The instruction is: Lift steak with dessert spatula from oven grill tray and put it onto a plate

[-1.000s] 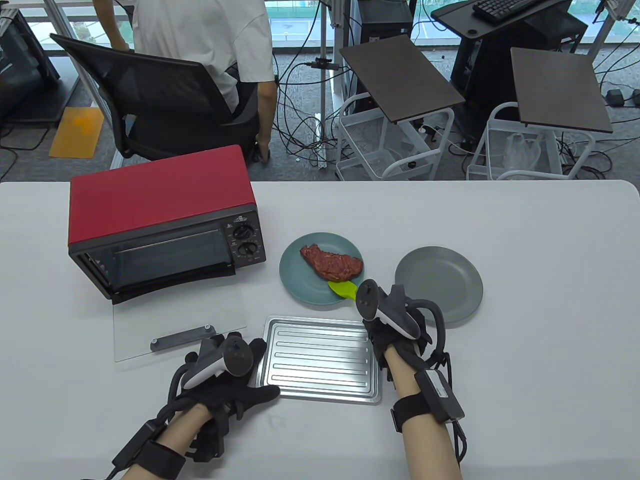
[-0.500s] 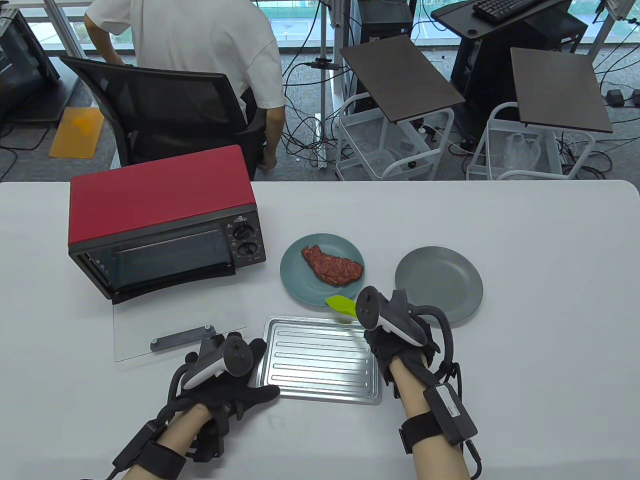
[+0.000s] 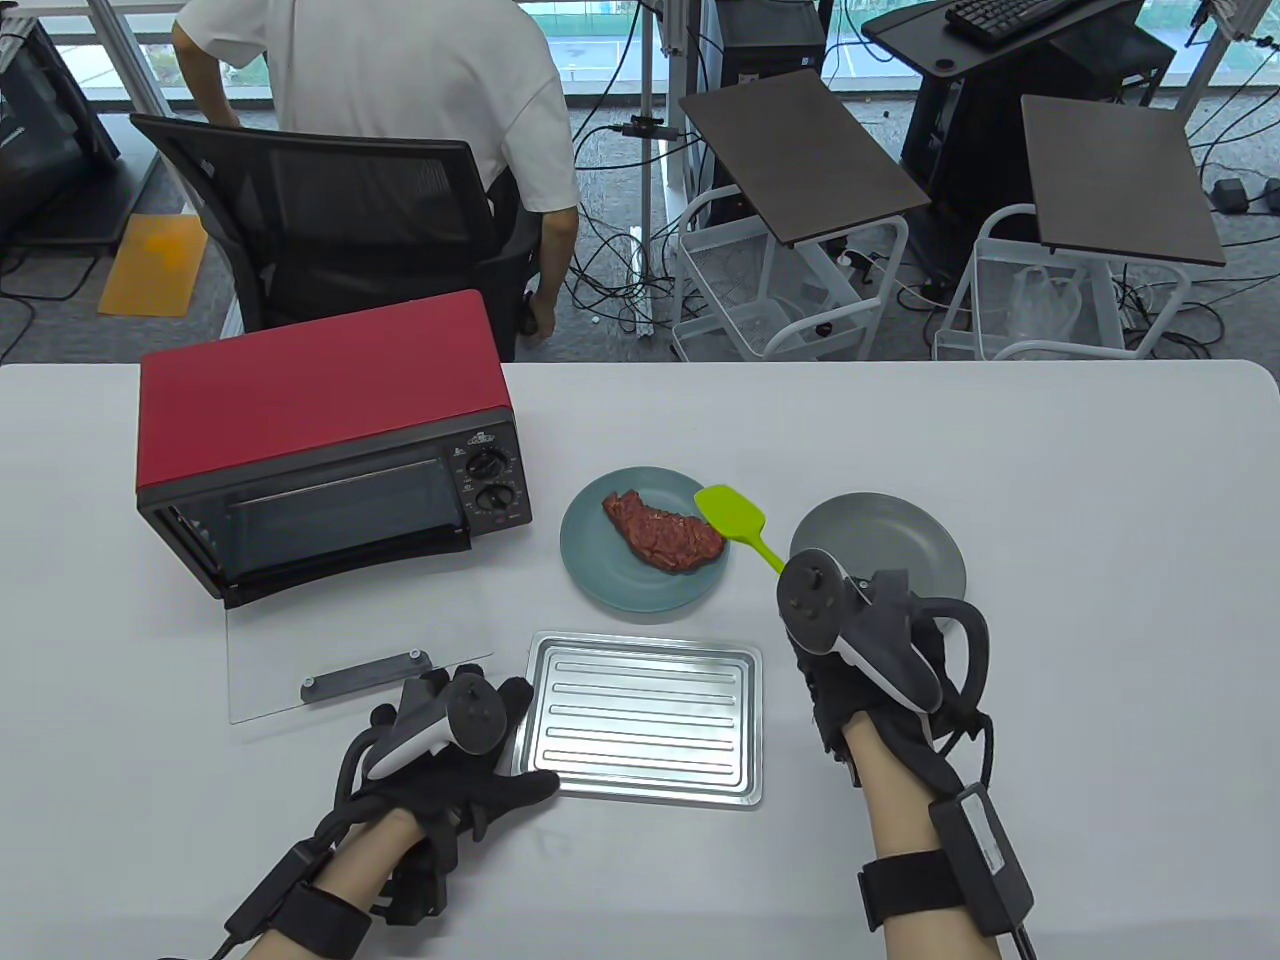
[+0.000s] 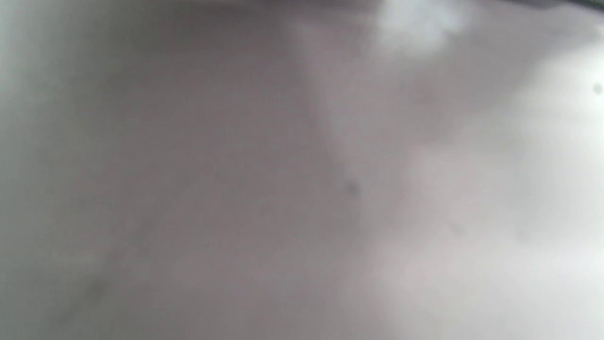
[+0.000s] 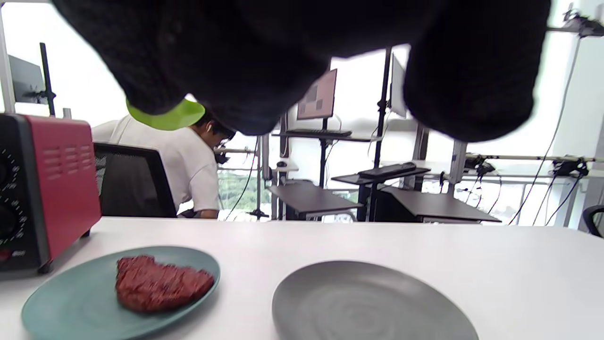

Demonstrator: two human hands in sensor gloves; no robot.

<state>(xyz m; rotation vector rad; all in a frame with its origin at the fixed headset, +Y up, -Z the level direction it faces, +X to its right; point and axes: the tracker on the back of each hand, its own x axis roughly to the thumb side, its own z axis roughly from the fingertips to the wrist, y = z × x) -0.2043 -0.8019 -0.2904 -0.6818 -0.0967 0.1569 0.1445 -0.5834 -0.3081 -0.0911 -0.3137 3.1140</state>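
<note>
Steak point(image 3: 663, 528) lies on teal plate point(image 3: 600, 575), oven grill tray point(image 3: 645, 730) bare. Right hand point(image 3: 870, 660) grips green dessert spatula point(image 3: 738, 520), blade raised just right of steak, handle slanting back toward hand. Left hand point(image 3: 450, 760) rests flat, fingers spread, at tray's left edge.

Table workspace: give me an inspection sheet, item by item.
Surface: white table, bare at right.
Job's things: reddish-brown steak lies on the round teal plate; ribbed metal oven tray holds nothing; green silicone spatula held raised.
Clutter: round grey plate; red toaster oven, glass door down.
Hands: right hand grips the spatula; left hand rests flat beside the tray.
Cables: glove wires along both forearms; loose leads on the floor.
Surroundings: person at a black chair, carts.
</note>
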